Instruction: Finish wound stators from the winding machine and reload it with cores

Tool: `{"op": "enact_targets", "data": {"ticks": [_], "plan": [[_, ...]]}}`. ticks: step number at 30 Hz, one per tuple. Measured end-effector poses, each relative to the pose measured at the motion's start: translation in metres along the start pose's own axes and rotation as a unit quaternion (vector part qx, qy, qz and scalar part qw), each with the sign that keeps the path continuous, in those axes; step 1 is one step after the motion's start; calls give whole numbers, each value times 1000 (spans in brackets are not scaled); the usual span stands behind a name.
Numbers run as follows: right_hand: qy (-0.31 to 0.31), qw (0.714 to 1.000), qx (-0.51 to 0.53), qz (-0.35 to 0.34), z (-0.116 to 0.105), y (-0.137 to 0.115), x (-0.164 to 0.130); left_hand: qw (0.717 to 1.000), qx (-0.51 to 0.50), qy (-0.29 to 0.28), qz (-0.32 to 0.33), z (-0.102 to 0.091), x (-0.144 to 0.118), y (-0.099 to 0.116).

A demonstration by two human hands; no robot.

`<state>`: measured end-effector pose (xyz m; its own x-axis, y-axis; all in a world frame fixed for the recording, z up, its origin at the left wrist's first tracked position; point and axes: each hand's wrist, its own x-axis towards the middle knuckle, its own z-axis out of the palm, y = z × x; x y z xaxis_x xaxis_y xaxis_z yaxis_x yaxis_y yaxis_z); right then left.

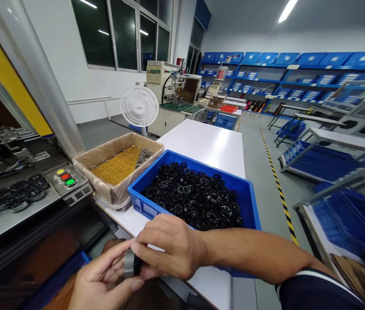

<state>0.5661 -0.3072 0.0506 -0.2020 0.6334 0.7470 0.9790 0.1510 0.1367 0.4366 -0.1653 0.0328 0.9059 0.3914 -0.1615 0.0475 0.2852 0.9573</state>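
Observation:
Low in the head view, my left hand (97, 277) grips a short silver metal ring (128, 264) between thumb and fingers. My right hand (172, 245) meets it from the other side, its fingers closed on a black part (137, 264) at the ring's right end. My fingers cover most of this black part, so its full shape is hidden. Just beyond my right hand stands a blue bin (139, 204) filled with small round black spoked parts (195, 193). My right forearm passes across the bin's near edge.
A plastic-lined carton (118, 196) with a yellow sheet (118, 165) and metal parts stands left of the bin on a white table (202, 137). Far left, black rings (17, 193) lie on a machine ledge beside coloured buttons (65, 176). A white fan (140, 105) stands behind.

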Motion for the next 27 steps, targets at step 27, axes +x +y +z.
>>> {"op": "enact_targets", "data": {"ticks": [27], "plan": [[-434,751,-69,493,34,145,-115,965,195,25,176,-24,8,9]]}}
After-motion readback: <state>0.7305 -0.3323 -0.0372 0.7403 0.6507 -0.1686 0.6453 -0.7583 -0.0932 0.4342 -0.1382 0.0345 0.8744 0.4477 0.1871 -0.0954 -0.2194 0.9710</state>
